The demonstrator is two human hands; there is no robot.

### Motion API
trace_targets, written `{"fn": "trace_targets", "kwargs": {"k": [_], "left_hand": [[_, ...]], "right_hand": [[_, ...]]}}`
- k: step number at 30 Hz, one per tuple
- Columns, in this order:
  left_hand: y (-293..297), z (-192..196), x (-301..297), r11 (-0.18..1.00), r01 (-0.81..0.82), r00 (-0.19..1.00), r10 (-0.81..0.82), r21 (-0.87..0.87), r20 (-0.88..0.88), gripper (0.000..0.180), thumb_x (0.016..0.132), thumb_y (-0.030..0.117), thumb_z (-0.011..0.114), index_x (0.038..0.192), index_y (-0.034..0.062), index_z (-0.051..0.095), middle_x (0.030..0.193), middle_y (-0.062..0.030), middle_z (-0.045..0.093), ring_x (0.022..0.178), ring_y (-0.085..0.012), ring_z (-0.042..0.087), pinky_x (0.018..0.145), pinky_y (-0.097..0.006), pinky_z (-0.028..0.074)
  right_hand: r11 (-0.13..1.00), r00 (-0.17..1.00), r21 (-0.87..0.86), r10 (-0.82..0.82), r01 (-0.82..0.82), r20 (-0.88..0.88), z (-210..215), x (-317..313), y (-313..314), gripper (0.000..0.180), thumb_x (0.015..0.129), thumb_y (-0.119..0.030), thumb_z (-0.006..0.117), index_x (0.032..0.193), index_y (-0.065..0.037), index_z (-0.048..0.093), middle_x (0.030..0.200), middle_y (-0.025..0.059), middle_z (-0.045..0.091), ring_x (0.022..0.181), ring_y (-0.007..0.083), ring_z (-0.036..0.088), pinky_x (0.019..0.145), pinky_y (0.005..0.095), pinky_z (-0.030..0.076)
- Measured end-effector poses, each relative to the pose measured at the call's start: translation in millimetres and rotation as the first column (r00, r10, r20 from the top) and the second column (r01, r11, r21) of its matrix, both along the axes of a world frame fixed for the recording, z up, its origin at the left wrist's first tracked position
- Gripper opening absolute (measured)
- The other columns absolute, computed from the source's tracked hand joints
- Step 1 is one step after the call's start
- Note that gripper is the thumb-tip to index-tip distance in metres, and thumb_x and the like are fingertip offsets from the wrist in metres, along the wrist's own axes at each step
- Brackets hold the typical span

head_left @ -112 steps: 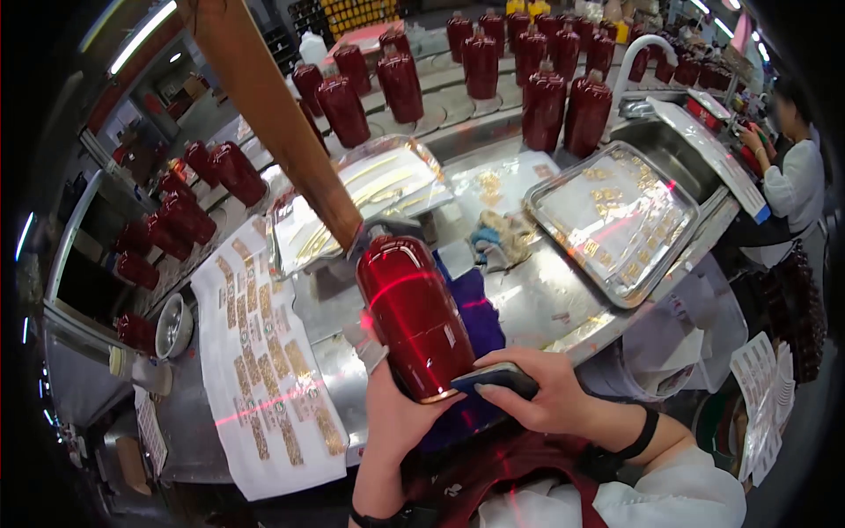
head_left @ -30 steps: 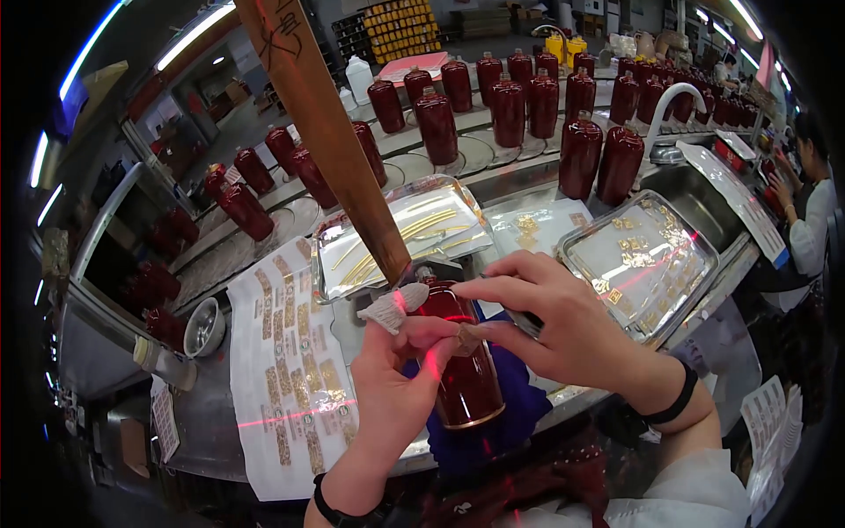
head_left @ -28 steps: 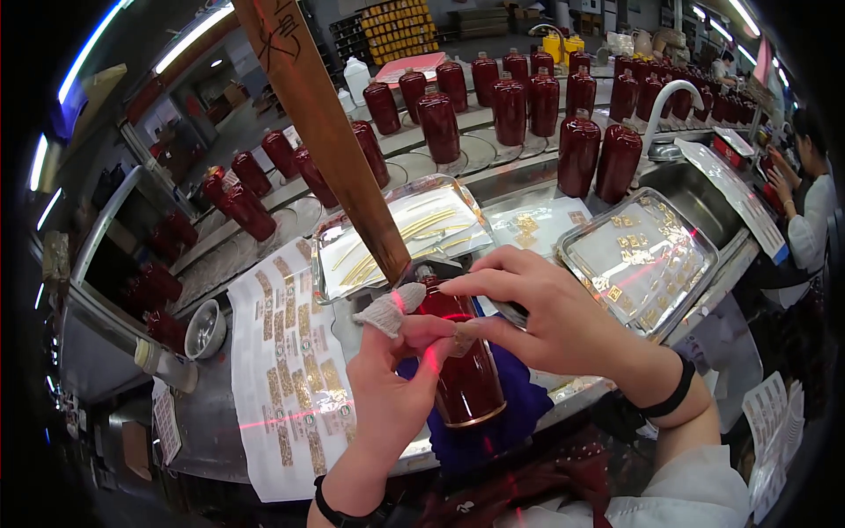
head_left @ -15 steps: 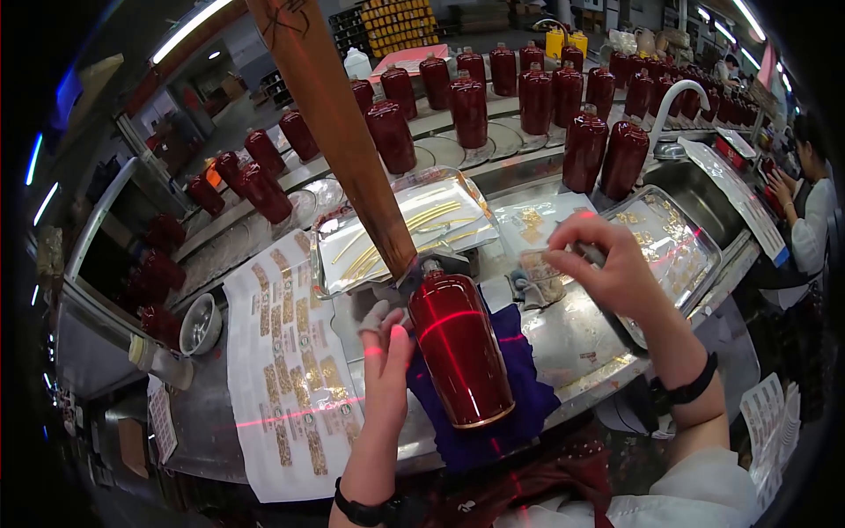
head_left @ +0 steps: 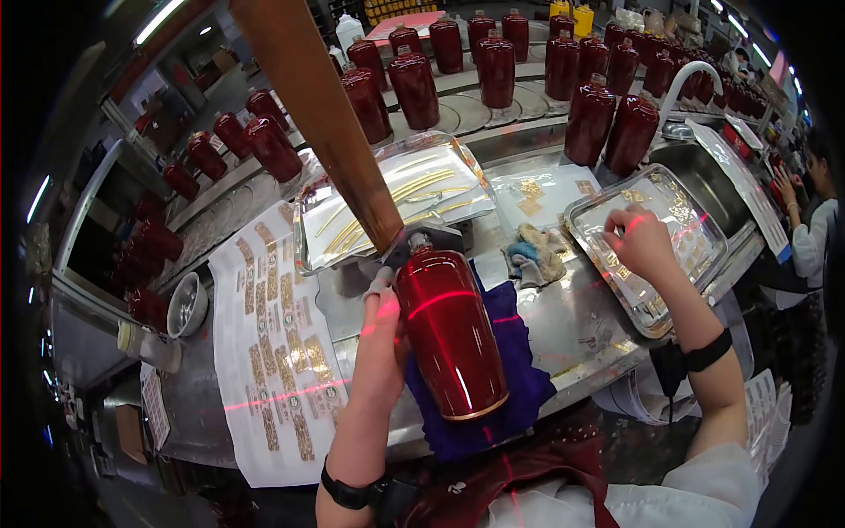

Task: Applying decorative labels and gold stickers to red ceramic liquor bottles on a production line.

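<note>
Showing only a gold base band [head_left: 476, 414], the red bottle [head_left: 453, 339] meets the loosely extended left hand [head_left: 380, 319]; the curled right hand [head_left: 642, 245], grip indeterminable, overhangs remaining gold pieces [head_left: 632, 195].

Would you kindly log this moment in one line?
Left hand: beside red bottle, contact unclear | Right hand: over right-hand metal tray | Red bottle: on purple cloth

Dark red bottle [head_left: 458, 352], purple cloth [head_left: 519, 343], gold-patterned white sheet [head_left: 231, 356]
</note>
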State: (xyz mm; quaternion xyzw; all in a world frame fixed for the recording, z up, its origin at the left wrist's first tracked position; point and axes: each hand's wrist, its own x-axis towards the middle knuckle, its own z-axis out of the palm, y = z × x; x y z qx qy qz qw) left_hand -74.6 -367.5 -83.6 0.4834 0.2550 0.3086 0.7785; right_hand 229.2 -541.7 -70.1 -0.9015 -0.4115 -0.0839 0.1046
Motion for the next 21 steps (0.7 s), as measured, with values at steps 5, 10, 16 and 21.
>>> {"fn": "trace_targets", "kwargs": {"k": [5,10,16,21], "left_hand": [[-5.5,4.3,11.9,0.995,0.067,0.996,-0.063,-0.075,0.063,0.043,0.095,0.033,0.048,0.126,0.0061,0.035,0.122,-0.0122,0.051,0.108,-0.0217,0.056,0.09,-0.036,0.048],[-7.9,13.4,15.0,0.996,0.058,0.998,-0.057,-0.07,0.01,0.044,0.095,0.035,0.048,0.126,0.0055,0.036,0.123,-0.0131,0.05,0.112,-0.0234,0.053,0.093,-0.038,0.047],[-11.6,6.1,10.1,0.997,0.025,0.991,-0.015,-0.076,0.133,0.063,0.095,0.028,0.045,0.143,0.0025,0.013,0.138,-0.0158,0.037,0.124,-0.0253,0.043,0.101,-0.039,0.039],[-14.2,21.1,1.4,0.959,0.137,0.989,-0.148,0.247,0.028,0.09,0.078,0.014,0.07,0.142,-0.0012,0.008,0.135,-0.017,0.037,0.122,-0.0235,0.044,0.099,-0.036,0.04]], "right_hand": [[0.777,0.91,0.535,0.412,-0.33,-0.038,44.4,-75.3,10.5,0.009,0.074,-0.011,0.069,0.079,-0.008,0.063,0.083,0.0103,0.057,0.081,0.0305,0.056,0.073,0.0383,0.044],[0.665,0.587,0.64,0.711,-0.384,-0.386,56.2,-136.9,8.6,0.009,0.075,-0.011,0.07,0.081,-0.007,0.063,0.084,0.0081,0.056,0.083,0.0266,0.056,0.073,0.0347,0.045],[0.621,0.522,0.696,0.753,-0.361,-0.401,44.8,-157.5,44.8,0.01,0.078,-0.014,0.069,0.083,-0.007,0.063,0.085,0.0082,0.056,0.08,0.0261,0.057,0.072,0.0346,0.045],[0.638,0.578,0.715,0.71,-0.286,-0.402,24.5,-155.2,59.5,0.01,0.078,-0.016,0.069,0.082,-0.008,0.063,0.085,0.0084,0.056,0.081,0.0259,0.058,0.072,0.0351,0.045]]}}
